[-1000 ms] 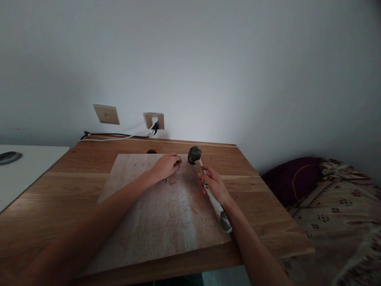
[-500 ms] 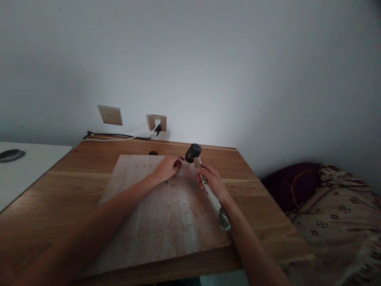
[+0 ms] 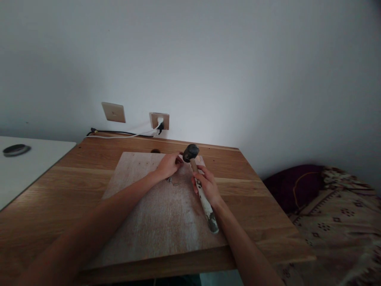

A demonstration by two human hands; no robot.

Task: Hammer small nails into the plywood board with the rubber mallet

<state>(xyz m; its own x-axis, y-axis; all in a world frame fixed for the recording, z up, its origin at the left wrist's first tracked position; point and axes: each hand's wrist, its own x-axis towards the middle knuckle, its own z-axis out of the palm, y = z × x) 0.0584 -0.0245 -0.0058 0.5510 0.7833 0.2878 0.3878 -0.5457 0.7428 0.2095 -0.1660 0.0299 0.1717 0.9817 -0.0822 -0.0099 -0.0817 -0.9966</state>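
A pale wooden board (image 3: 154, 222) lies on a brown wooden table (image 3: 47, 198). My right hand (image 3: 205, 186) is closed round the handle of a hammer (image 3: 198, 180), whose dark head hovers just above the board's far edge. My left hand (image 3: 168, 165) rests on the board left of the hammer head, fingers pinched together at the tip on something too small to name, perhaps a nail. A few small loose nails (image 3: 172, 182) lie on the board under that hand.
Two wall plates (image 3: 113, 112) sit above the table's far edge, one with a plug and cables (image 3: 119, 135). A white surface (image 3: 26, 167) with a dark round object (image 3: 16, 149) adjoins on the left. Patterned fabric and a dark cushion (image 3: 293, 186) lie to the right.
The hammer head has shifted left, closer to my left fingertips, and the handle now points more steeply toward me. The view has drifted slightly.
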